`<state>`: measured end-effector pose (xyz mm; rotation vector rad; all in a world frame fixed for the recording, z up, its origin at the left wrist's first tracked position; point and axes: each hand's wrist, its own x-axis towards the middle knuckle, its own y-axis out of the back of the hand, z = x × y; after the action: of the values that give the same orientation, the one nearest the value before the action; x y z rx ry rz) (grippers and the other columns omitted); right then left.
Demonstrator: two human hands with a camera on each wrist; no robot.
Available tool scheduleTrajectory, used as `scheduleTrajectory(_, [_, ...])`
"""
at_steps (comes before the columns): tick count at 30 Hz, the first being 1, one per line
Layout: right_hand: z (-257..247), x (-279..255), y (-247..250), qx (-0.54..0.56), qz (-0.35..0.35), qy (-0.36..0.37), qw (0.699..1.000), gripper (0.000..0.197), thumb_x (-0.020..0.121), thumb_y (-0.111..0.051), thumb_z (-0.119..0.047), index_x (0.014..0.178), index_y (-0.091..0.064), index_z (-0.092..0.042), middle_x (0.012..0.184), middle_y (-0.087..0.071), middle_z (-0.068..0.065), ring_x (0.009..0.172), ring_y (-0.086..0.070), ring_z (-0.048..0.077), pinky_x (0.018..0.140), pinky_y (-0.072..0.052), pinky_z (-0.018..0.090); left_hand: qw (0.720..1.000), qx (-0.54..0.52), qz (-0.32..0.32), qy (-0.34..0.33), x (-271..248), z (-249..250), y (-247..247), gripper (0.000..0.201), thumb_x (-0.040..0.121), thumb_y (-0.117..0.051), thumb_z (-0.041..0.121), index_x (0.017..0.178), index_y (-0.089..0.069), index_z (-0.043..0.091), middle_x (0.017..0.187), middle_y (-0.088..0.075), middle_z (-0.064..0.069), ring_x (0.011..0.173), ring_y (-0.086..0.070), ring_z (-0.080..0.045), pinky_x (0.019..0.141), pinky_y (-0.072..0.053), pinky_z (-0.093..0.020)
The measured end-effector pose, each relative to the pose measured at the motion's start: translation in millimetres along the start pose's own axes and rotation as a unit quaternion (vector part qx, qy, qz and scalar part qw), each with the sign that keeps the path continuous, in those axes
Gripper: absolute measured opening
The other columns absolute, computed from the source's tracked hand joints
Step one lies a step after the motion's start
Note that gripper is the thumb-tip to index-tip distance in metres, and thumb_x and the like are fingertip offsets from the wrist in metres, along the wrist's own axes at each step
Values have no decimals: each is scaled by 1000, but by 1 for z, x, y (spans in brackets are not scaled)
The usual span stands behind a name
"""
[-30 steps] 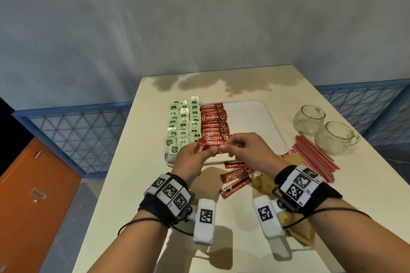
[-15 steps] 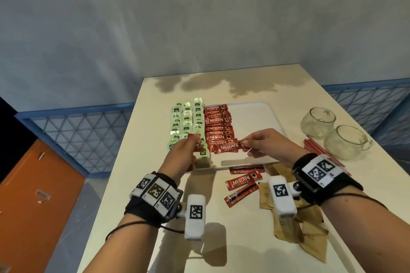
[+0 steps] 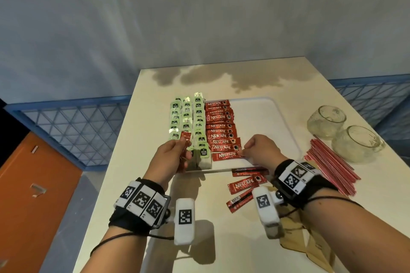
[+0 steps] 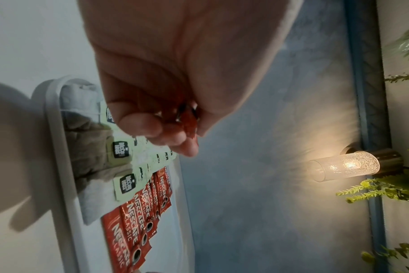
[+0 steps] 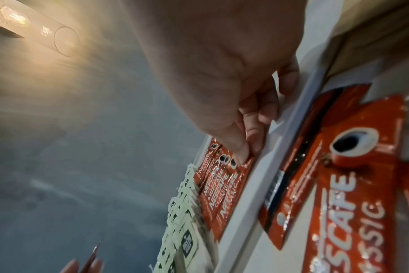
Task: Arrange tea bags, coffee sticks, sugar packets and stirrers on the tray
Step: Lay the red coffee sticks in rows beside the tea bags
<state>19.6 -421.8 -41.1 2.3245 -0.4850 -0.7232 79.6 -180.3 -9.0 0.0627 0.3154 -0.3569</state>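
Left hand [image 3: 172, 157] above near-left corner of white tray [image 3: 286, 122], grip clamped on upright red coffee sticks [image 3: 185, 139]. Right hand [image 3: 260, 149] low over tray's near edge, thumb and forefinger pinching right end of nearest Nescafé stick [image 3: 226, 155], which lies flat at front of red column [image 3: 219, 126]. Green-tagged tea bags [image 3: 188, 122] fill tray's left side in three columns. Three loose Nescafé sticks [image 3: 246, 184] on desk [image 3: 221, 239] just before tray. Red stirrers [image 3: 330, 164] piled on the right, near two glass cups [image 3: 341, 133]. Brown sugar packets [image 3: 310, 241] under right wrist.
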Motion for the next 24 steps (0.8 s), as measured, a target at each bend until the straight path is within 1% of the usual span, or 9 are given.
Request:
scheduleTrajectory(4, [-10,3,-1,-26,10,11,1000,22,81,-75,-36,74,-57,-25,85,-63,-9,95,-60,21,98,-44,47,1000,15,-5,8,2,-4,1,27,103,-46,31,97,-58,7,63,-64,0,49,-51,-15,52,-42,-26])
scheduleTrajectory(7, [-13,6,-1,-31,16,17,999,29,82,-75,-32,65,-55,-19,79,-67,1,90,-63,26,95,-45,45,1000,10,-17,10,1,-5,3,25,102,-49,29,100,-58,5,66,-65,-4,48,-51,-15,47,-45,-25])
scheduleTrajectory(9, [-15,7,0,-36,18,24,999,27,82,-74,-30,65,-57,-18,82,-70,5,88,-64,26,94,-46,44,1000,14,-27,5,-1,-7,4,26,100,-52,29,102,-59,4,67,-65,-6,48,-50,-15,46,-45,-24])
scheduleTrajectory(12, [-13,10,0,-19,3,27,999,28,82,-75,-35,69,-60,-16,79,-67,1,88,-65,25,90,-49,44,997,56,-46,-8,-3,-9,3,29,98,-56,30,101,-63,2,57,-58,-2,42,-41,-12,41,-34,-21])
scheduleTrajectory(14, [-11,8,2,7,23,35,999,33,83,-73,-44,77,-57,-15,85,-65,-4,90,-63,23,91,-48,44,996,72,-59,-8,-4,-9,0,28,97,-57,31,96,-63,3,50,-50,1,39,-34,-11,38,-27,-19])
scheduleTrajectory(16, [-15,-3,7,62,31,70,995,29,86,-68,-49,87,-63,-20,91,-68,-7,90,-63,17,86,-49,38,993,87,-76,-7,-5,-7,-6,24,97,-57,31,89,-63,8,48,-48,2,38,-32,-9,38,-25,-19])
scheduleTrajectory(18, [-25,-23,9,136,-20,122,983,25,91,-64,-43,95,-70,-19,92,-70,-5,86,-63,12,75,-47,28,991,99,-90,-9,-7,-5,-15,21,97,-58,29,86,-63,12,47,-49,2,36,-34,-8,38,-26,-18])
scheduleTrajectory(21, [-36,-47,8,180,-112,180,961,19,92,-66,-34,95,-74,-16,90,-74,-2,80,-65,7,74,-51,22,987,119,-103,-23,-11,-2,-30,17,94,-63,27,83,-67,16,48,-54,1,36,-39,-6,38,-29,-16])
scheduleTrajectory(24, [-34,-54,5,184,-104,201,956,14,92,-67,-22,93,-73,-10,84,-72,-1,67,-61,-3,65,-50,13,988,121,-89,-37,-14,0,-35,10,89,-69,27,88,-72,18,57,-62,-1,41,-48,-4,41,-34,-16])
